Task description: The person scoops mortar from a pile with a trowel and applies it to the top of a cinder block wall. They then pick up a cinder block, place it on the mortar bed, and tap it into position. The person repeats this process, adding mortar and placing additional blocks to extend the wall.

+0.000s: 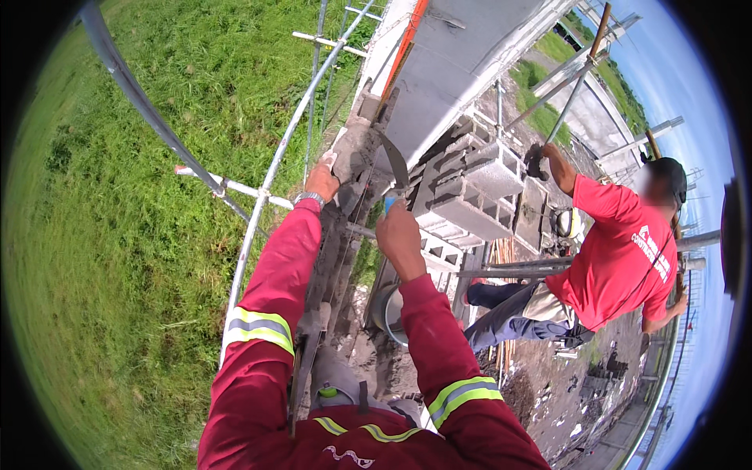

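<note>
My right hand (pixel 400 239) is closed around the blue handle of a trowel (pixel 395 159). Its curved, mortar-smeared blade points up and away over the wall top. My left hand (pixel 319 182), with a watch on the wrist, is at the left side of the narrow block wall (pixel 335 244). A pale piece shows at its fingertips, too small to name; the fingers look bent around it. Wet grey mortar (pixel 358 147) lies on the wall's far end, between the hands and a grey column (pixel 462 59).
Hollow concrete blocks (pixel 479 205) are stacked to the right, with a bucket (pixel 389 313) nearer me. A co-worker in a red shirt (pixel 615 254) stands at the right, one gloved hand raised. Scaffold pipes (pixel 276 153) run along the left above grass. An orange strip (pixel 406 45) edges the column.
</note>
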The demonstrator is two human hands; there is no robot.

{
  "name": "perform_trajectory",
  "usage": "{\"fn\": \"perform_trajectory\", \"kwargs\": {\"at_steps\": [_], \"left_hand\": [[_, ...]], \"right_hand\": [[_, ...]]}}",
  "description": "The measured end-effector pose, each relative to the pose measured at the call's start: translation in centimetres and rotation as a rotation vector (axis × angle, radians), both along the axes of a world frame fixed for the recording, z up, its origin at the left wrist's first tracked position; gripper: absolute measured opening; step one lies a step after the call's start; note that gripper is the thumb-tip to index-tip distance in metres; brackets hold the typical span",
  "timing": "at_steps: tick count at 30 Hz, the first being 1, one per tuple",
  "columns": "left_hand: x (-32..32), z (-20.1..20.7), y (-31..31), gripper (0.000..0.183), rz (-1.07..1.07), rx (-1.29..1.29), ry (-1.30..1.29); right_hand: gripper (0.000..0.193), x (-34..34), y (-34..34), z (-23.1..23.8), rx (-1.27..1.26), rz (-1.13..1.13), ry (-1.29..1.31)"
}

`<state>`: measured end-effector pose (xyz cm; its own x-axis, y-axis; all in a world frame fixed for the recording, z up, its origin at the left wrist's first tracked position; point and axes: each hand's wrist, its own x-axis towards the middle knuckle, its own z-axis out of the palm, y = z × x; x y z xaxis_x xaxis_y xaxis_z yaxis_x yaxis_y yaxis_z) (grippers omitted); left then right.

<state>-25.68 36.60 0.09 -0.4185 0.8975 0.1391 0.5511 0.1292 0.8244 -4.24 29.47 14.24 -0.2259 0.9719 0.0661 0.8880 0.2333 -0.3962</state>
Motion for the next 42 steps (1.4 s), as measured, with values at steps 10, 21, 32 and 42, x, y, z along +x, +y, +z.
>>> {"fn": "perform_trajectory", "kwargs": {"at_steps": [10,21,32,42], "left_hand": [[-0.4,-0.3,0.2,0.054,-0.004,0.064,-0.049],[-0.5,-1.9,0.8,0.061,0.065,-0.105,-0.021],[1.0,2.0,-1.2,0.05,0.225,0.007,0.197],[0.9,0.0,0.5,0.066,0.168,0.017,0.15]], "right_hand": [[0.037,2.6,1.6,-1.1,-0.052,0.24,-0.119],[0.044,3.1,0.0,1.0,-0.029,0.252,-0.217],[0.04,6.1,2.2,-1.2,-0.035,0.146,-0.123],[0.043,2.8,6.4,-3.2,-0.184,0.142,-0.018]]}}
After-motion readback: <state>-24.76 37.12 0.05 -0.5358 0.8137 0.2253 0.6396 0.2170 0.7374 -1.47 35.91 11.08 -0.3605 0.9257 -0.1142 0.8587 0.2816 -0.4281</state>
